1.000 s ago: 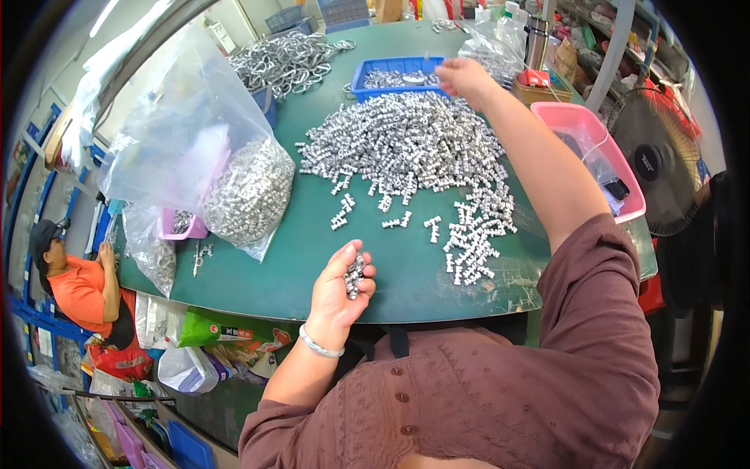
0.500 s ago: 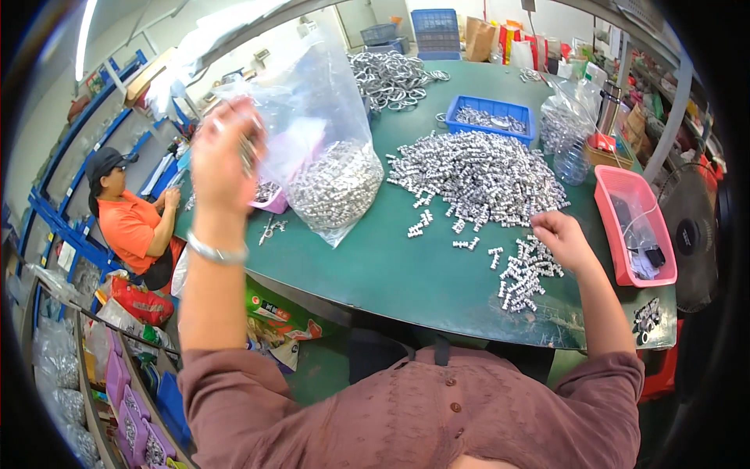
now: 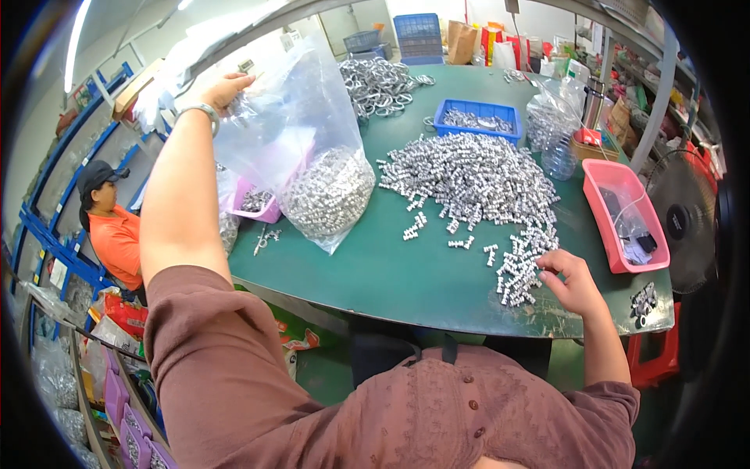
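Note:
My left arm reaches far out to the left. My left hand [image 3: 222, 92] is up beside the clear plastic bag [image 3: 316, 102], its fingers curled over small shiny metal parts [image 3: 241, 109]. Many silver metal pieces [image 3: 328, 191] fill the bottom of that bag. My right hand [image 3: 574, 281] rests at the near right of the table, thumb and forefinger apart, fingertips at the edge of a small spread of silver segmented pieces [image 3: 517, 270]. Behind this spread lies a large heap of the same pieces [image 3: 473, 176].
A pink tub [image 3: 262, 209] with metal parts stands left of the bag. Metal rings [image 3: 379, 86] lie at the back, near a blue tray [image 3: 478, 129]. At right are a pink basket [image 3: 594, 211], a plastic bottle [image 3: 558, 160] and a fan [image 3: 680, 219]. A co-worker [image 3: 109, 227] is at left.
My left hand has moved farther out, away from my body, to the bag's upper left side. My right hand has come nearer to me, and its fingers have opened beside the small spread.

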`<move>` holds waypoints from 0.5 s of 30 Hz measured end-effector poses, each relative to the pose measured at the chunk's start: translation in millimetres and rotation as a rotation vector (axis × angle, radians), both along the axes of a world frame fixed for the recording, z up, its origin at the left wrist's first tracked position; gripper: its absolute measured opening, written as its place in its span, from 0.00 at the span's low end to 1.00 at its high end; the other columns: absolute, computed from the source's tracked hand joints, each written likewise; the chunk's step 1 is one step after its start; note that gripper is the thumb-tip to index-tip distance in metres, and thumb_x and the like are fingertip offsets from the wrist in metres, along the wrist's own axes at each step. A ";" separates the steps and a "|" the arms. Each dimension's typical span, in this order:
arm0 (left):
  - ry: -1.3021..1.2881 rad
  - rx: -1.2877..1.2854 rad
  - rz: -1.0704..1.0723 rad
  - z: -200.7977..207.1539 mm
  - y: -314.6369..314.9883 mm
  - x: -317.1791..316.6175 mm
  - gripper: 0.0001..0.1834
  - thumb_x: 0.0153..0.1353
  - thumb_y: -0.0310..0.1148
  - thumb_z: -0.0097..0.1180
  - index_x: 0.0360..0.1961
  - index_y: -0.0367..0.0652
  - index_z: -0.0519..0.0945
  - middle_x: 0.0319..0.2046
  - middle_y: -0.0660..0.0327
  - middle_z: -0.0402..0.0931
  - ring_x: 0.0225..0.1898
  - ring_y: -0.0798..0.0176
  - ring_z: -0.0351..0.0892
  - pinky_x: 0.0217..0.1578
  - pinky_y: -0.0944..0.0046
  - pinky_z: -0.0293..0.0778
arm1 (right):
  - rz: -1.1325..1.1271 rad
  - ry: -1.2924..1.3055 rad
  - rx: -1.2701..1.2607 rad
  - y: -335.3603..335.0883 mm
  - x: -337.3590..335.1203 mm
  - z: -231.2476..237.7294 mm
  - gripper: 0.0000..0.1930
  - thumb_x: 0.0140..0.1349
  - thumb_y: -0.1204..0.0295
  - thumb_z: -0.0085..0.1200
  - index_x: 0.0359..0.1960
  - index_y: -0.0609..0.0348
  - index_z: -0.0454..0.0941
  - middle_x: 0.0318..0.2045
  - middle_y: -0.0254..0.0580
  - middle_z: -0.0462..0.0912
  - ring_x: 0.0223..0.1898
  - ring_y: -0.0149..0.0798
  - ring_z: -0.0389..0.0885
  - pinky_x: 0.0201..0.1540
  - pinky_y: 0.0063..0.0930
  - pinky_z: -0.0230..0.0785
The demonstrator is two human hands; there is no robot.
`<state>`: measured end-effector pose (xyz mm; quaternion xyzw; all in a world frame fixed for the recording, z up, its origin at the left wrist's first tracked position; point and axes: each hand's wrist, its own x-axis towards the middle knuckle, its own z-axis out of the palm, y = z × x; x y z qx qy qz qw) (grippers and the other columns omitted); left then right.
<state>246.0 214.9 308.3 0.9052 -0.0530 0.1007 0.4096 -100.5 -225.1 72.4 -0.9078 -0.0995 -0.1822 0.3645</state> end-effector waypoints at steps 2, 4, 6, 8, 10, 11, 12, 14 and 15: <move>0.087 0.127 -0.044 0.2 -13.5 -2.5 0.22 0.51 0.52 0.54 0.42 0.49 0.75 0.37 0.62 0.68 0.28 0.68 0.64 0.27 0.60 0.65 | -0.003 0.022 -0.030 -3.8 -9.5 -0.9 0.08 0.48 0.79 0.53 0.33 0.64 0.75 0.29 0.46 0.77 0.29 0.43 0.76 0.32 0.29 0.68; 0.016 0.155 0.069 9.6 4.4 -5.9 0.21 0.52 0.51 0.53 0.41 0.51 0.76 0.33 0.66 0.69 0.27 0.68 0.62 0.27 0.64 0.63 | -0.011 0.025 -0.085 -8.9 -5.1 -7.0 0.08 0.48 0.77 0.53 0.33 0.63 0.75 0.28 0.46 0.77 0.29 0.43 0.75 0.32 0.28 0.67; -0.079 0.233 0.123 10.7 30.0 -6.5 0.19 0.53 0.51 0.52 0.37 0.49 0.77 0.30 0.68 0.70 0.26 0.70 0.61 0.26 0.69 0.61 | 0.028 -0.017 -0.147 -9.2 12.6 -15.1 0.09 0.50 0.75 0.53 0.33 0.63 0.75 0.29 0.48 0.77 0.31 0.47 0.75 0.36 0.33 0.67; -0.531 0.321 0.020 20.5 17.0 -24.9 0.24 0.55 0.50 0.50 0.37 0.38 0.78 0.28 0.62 0.75 0.28 0.66 0.70 0.31 0.67 0.67 | -0.048 -0.093 -0.197 -17.1 16.0 -27.8 0.09 0.50 0.75 0.52 0.34 0.63 0.75 0.31 0.48 0.77 0.37 0.49 0.74 0.42 0.36 0.65; -0.759 0.446 0.033 16.1 1.1 -46.4 0.20 0.56 0.46 0.51 0.38 0.39 0.79 0.34 0.56 0.78 0.37 0.64 0.76 0.39 0.67 0.68 | -0.129 0.015 -0.256 -15.3 25.1 -30.8 0.11 0.49 0.74 0.53 0.36 0.61 0.75 0.38 0.48 0.76 0.42 0.51 0.71 0.47 0.36 0.63; -0.814 0.387 -0.036 0.3 -12.0 -52.5 0.18 0.56 0.43 0.52 0.37 0.39 0.79 0.33 0.57 0.78 0.37 0.63 0.76 0.40 0.67 0.68 | -0.179 0.039 -0.309 -13.8 28.9 -36.9 0.14 0.49 0.72 0.54 0.39 0.61 0.74 0.42 0.49 0.73 0.46 0.52 0.69 0.49 0.37 0.61; -0.872 0.330 -0.107 -14.7 -31.8 -63.8 0.15 0.56 0.40 0.52 0.37 0.40 0.79 0.33 0.57 0.78 0.36 0.63 0.76 0.40 0.66 0.68 | -0.230 0.061 -0.357 -13.4 28.0 -44.3 0.17 0.50 0.69 0.55 0.42 0.60 0.72 0.47 0.51 0.71 0.49 0.53 0.67 0.51 0.38 0.60; -1.025 0.439 -0.348 -47.2 -55.9 -91.5 0.10 0.53 0.33 0.55 0.34 0.40 0.79 0.32 0.56 0.77 0.36 0.60 0.75 0.40 0.65 0.68 | -0.226 0.148 -0.345 -6.6 23.5 -57.2 0.25 0.50 0.61 0.56 0.50 0.56 0.68 0.54 0.53 0.63 0.55 0.56 0.60 0.56 0.41 0.53; -1.026 0.479 -0.477 -68.7 -68.8 -103.0 0.09 0.52 0.31 0.55 0.34 0.40 0.78 0.32 0.56 0.76 0.37 0.58 0.75 0.40 0.64 0.68 | -0.197 0.211 -0.408 -3.7 21.3 -63.0 0.31 0.50 0.54 0.55 0.55 0.52 0.64 0.58 0.55 0.57 0.59 0.58 0.53 0.60 0.47 0.46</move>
